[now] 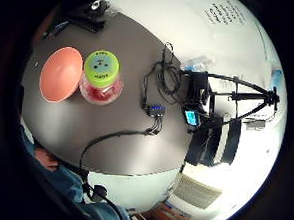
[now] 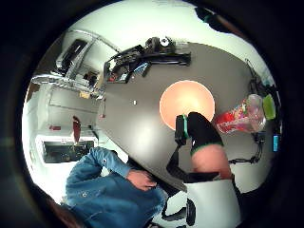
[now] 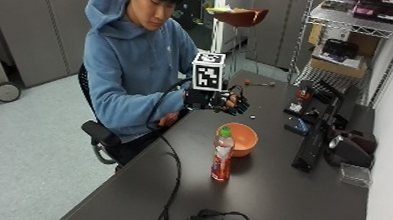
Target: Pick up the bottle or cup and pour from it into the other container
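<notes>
Upright bottle (image 3: 222, 154), cap up, beside bowl (image 3: 239, 139); hand (image 3: 225, 102) above, fingers loosely curled, empty.

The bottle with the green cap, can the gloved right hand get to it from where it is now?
Probably yes. The gloved right hand is raised above the table, holding nothing, and the bottle stands upright beside the orange bowl, cap on. Nothing stands between them, and the bottle's near side looks free for a grasp.
</notes>
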